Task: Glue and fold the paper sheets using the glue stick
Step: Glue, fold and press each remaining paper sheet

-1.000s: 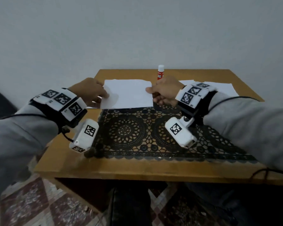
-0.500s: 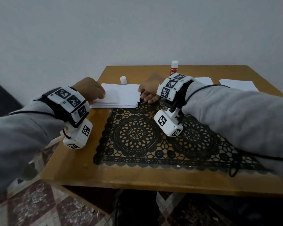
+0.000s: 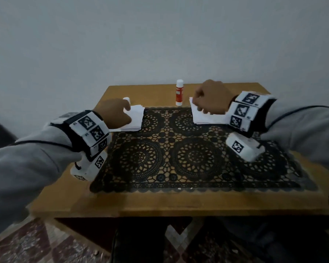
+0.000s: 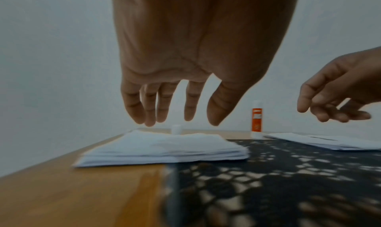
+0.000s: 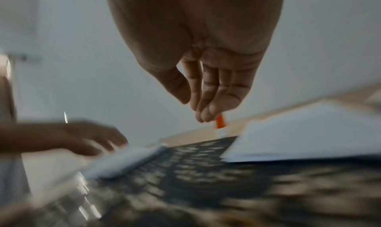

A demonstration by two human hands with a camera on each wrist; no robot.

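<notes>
A stack of folded white sheets [image 3: 135, 120] lies at the table's left, partly on the black lace mat [image 3: 171, 149]. My left hand [image 3: 123, 111] hovers just above the folded stack [image 4: 160, 149], fingers [image 4: 140, 110] relaxed and holding nothing. Loose white sheets [image 3: 203, 117] lie at the right. My right hand [image 3: 199, 105] hangs over the loose sheets [image 5: 309, 136] with fingers [image 5: 208, 110] pointing down and nothing between them. The red glue stick [image 3: 179, 93] stands upright at the back between the two piles. Its small white cap [image 3: 127, 100] stands behind the folded stack.
The wooden table [image 3: 160, 202] stands against a plain wall, with its far edge right behind the glue stick. Both sleeves and wrist cameras hang over the mat's sides. Patterned floor shows below the front edge.
Both hands brought a folded sheet down onto the left stack and let it go. My right hand then swung right to the loose sheets, and my left hand lifted off the stack.
</notes>
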